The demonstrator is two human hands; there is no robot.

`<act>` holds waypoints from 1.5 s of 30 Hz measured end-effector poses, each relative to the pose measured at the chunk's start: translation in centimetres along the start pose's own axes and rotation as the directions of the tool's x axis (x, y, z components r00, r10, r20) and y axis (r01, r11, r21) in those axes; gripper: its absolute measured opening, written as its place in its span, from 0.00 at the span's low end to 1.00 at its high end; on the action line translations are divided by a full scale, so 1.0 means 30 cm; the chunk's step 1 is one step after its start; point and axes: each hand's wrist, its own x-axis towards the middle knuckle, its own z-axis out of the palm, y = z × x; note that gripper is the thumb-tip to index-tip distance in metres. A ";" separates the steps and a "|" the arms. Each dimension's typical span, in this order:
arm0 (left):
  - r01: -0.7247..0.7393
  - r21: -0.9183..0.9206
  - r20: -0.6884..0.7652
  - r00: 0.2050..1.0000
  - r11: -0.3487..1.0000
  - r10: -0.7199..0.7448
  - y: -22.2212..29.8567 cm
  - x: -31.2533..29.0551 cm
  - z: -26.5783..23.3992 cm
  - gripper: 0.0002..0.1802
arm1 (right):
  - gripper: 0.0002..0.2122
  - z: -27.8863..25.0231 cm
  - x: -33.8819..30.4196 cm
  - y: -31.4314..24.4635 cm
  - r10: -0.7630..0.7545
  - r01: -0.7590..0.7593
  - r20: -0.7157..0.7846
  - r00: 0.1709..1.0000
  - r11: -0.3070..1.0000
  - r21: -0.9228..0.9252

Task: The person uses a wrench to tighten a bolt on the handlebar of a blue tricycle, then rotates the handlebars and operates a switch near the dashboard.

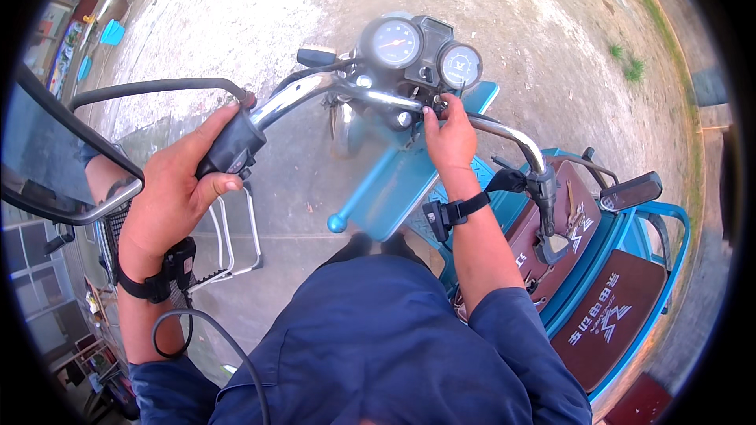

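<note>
My left hand [175, 189] is wrapped round the black switch housing [235, 145] at the left end of a chrome handlebar [298, 94]. Its thumb lies along the housing's near side. At the middle of the bar, my right hand [451, 140] is closed, thumb and forefinger around a small part below the gauges. The fingers hide most of that part. Just beyond stand a round speedometer [396, 42] and a smaller round gauge [460, 67] in a dark housing. A black strap with a small device circles each wrist.
A large mirror [47, 173] juts out at the left, a smaller mirror [630, 191] at the right. Metal tools [568, 203] lie on a brown seat panel [551, 236] of a blue vehicle. A blue-knobbed lever [337, 223] points toward me. A white metal frame [253, 228] stands left.
</note>
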 end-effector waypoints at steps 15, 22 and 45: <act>-0.002 0.010 -0.006 1.000 1.000 0.002 0.002 0.003 -0.002 0.44 | 0.25 -0.039 -0.007 -0.008 0.052 -0.056 0.133 0.990 0.998 0.027; -0.027 0.016 -0.014 1.000 1.000 0.027 -0.005 0.003 -0.001 0.43 | 0.29 -0.051 0.006 0.022 -0.030 0.025 0.179 0.983 0.999 0.031; -0.002 -0.016 0.017 1.000 1.000 0.002 -0.003 0.005 -0.015 0.43 | 0.09 -0.053 0.112 0.041 -0.277 0.278 0.066 0.958 0.961 -0.001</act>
